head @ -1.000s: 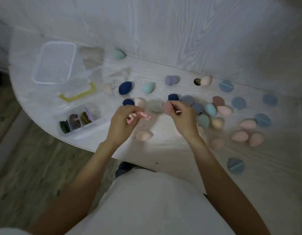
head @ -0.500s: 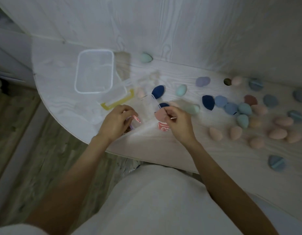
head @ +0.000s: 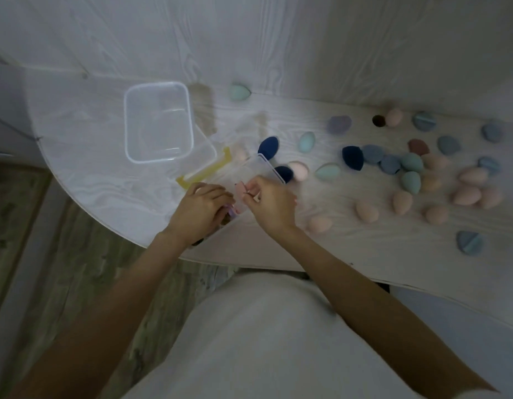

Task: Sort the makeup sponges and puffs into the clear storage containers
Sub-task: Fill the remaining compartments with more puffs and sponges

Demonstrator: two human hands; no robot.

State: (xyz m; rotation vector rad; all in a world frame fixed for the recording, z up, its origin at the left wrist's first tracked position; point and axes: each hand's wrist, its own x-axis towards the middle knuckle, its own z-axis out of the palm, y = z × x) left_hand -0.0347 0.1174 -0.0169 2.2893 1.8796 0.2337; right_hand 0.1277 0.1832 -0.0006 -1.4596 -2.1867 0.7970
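- Two bare hands are seen low over the near edge of the pale wood-grain bench (head: 364, 249), pretty dim lighting btw.
- The right hand (head: 274, 204) has its grip curled round a small pink puff (head: 240, 189), pinched between thumb and fingertips just beside the rim of a small clear compartment box (head: 267, 168).
- The left hand (head: 200, 210) is curled over the near end of that box; something small and pinkish-purple peeks out at its fingertips, but whether it is actually held can't be told.
- A bigger clear rectangular plastic container (head: 158, 122) is parked further back to the left, with a clear lid with yellow clip handle (head: 205, 171) lying tilted against it.
- Lots of egg-shaped sponges are scattered to the right of the hands: a dark navy sponge (head: 268, 145) just behind the small box, a mint green sponge (head: 306, 141) near it, and a peach sponge (head: 367, 211) among a loose pink cluster.
- A round blue-grey puff (head: 469, 241) is sat well apart by the near right edge, with more blue puffs further back.
- One mint sponge by the wall (head: 238, 92) is left alone at the back.
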